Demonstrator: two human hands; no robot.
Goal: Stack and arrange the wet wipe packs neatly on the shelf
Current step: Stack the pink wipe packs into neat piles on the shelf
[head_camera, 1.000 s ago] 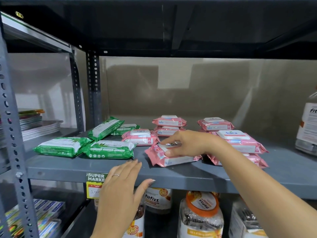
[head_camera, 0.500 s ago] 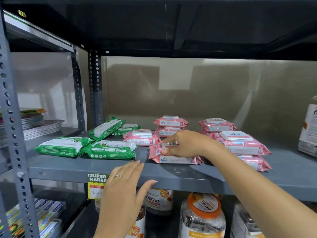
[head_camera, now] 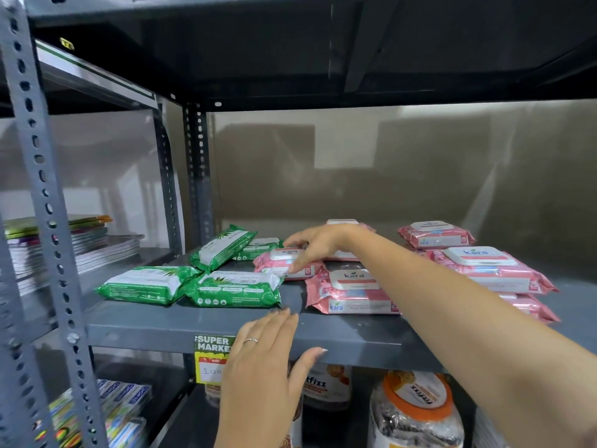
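Pink wet wipe packs and green ones lie on the grey shelf (head_camera: pixel 355 333). My right hand (head_camera: pixel 318 245) reaches in over the shelf and closes around the right end of a pink pack (head_camera: pixel 276 265) in the middle, fingers behind it and thumb in front. A second pink pack (head_camera: pixel 353 294) lies flat at the front edge, under my forearm. Two more pink packs are stacked at the right (head_camera: pixel 484 270), and another stack (head_camera: pixel 433 234) sits behind them. Several green packs (head_camera: pixel 234 287) lie loosely to the left. My left hand (head_camera: pixel 261 367) rests flat on the shelf's front lip.
Grey perforated uprights (head_camera: pixel 197 176) stand at the left of the bay, with the upper shelf close overhead. Jars with orange lids (head_camera: pixel 416 412) fill the shelf below. Stacked booklets (head_camera: pixel 77 244) lie in the neighbouring bay. A price tag (head_camera: pixel 211 357) hangs on the lip.
My right hand let go of the front pink pack, which now lies flat at the edge, and moved back and left onto another pink pack. The left hand stayed on the lip.
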